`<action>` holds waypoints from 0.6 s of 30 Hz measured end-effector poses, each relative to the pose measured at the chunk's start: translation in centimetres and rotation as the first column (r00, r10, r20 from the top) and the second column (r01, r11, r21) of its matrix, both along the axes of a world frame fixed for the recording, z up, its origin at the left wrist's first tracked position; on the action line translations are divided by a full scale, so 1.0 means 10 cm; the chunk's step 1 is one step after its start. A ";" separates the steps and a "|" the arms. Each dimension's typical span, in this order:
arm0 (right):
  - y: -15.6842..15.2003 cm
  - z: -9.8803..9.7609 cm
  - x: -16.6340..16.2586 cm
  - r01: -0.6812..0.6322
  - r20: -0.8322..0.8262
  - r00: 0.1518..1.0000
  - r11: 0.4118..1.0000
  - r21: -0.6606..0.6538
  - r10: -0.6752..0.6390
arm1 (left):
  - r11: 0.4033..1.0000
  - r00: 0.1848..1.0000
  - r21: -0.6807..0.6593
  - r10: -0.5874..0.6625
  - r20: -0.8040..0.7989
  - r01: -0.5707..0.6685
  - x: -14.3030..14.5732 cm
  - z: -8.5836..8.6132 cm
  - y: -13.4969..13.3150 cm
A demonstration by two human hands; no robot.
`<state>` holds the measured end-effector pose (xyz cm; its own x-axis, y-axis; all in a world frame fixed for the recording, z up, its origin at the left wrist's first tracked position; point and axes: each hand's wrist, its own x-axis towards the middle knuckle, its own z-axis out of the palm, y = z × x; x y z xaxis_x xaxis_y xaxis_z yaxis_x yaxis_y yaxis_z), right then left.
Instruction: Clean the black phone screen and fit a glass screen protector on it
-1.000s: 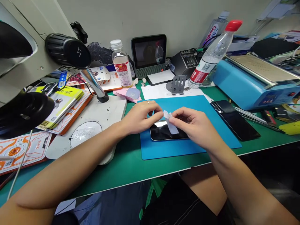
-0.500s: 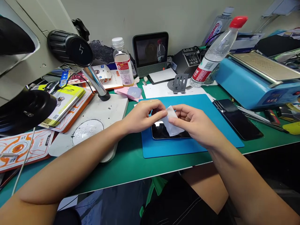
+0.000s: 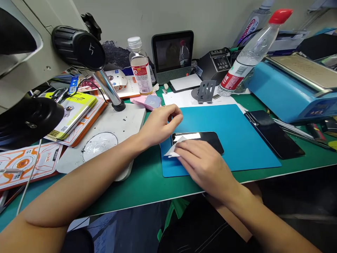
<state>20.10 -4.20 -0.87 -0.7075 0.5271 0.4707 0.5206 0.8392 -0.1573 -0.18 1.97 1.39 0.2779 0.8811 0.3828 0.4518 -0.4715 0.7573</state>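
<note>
A black phone (image 3: pixel 202 137) lies screen-up on the blue mat (image 3: pixel 231 137). My right hand (image 3: pixel 200 161) presses a small white wipe (image 3: pixel 173 150) against the phone's near left corner, fingers laid over it. My left hand (image 3: pixel 160 124) rests at the mat's left edge, just beyond that end of the phone, fingers loosely curled with nothing visible in them.
A microscope (image 3: pixel 39 59) with its white base (image 3: pixel 110 137) stands at the left beside packaged boxes (image 3: pixel 71 112). A second black phone (image 3: pixel 273 133) lies right of the mat. Bottles (image 3: pixel 139 66), a small screen (image 3: pixel 172 56) and a blue machine (image 3: pixel 295 88) line the back.
My right hand has carried the white wipe down from above the phone to its near left corner. My left hand let go of the wipe and drew back left.
</note>
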 end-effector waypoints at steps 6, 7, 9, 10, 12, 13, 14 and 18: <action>-0.18 -0.09 0.05 -0.017 0.069 0.998 0.998 0.057 0.013 | 1.000 0.998 -0.005 -0.005 -0.065 0.005 0.01 0.00 -0.01; -0.17 -0.09 0.04 0.015 0.091 0.996 0.998 0.053 -0.019 | 1.000 0.996 -0.011 -0.009 -0.092 0.008 0.01 0.00 -0.01; -0.13 -0.07 0.00 0.090 0.156 0.983 0.995 0.042 -0.095 | 1.000 0.986 -0.026 -0.014 -0.166 0.010 0.00 -0.02 0.00; -0.12 -0.06 -0.03 0.123 0.192 0.973 0.992 0.035 -0.128 | 0.999 0.979 -0.035 -0.015 -0.201 0.008 -0.01 -0.04 0.00; -0.13 -0.04 -0.06 0.156 0.240 0.958 0.988 0.016 -0.155 | 0.999 0.968 -0.052 -0.009 -0.249 -0.004 -0.02 -0.06 0.01; -0.16 -0.03 -0.07 0.157 0.249 0.956 0.988 0.006 -0.154 | 0.998 0.965 -0.060 -0.005 -0.261 -0.011 -0.02 -0.07 0.01; -0.19 -0.02 -0.06 0.157 0.251 0.956 0.988 -0.001 -0.151 | 0.998 0.964 -0.068 -0.003 -0.267 -0.016 -0.02 -0.08 0.01; -0.25 -0.02 -0.02 0.186 0.259 0.950 0.982 -0.020 -0.175 | 0.996 0.953 -0.094 -0.021 -0.301 -0.007 -0.02 -0.10 -0.01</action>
<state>19.88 -6.73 -1.04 -0.6921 0.6731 0.2605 0.6902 0.7229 -0.0341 -0.33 1.92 0.40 0.3738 0.9065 0.1964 0.6626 -0.4092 0.6273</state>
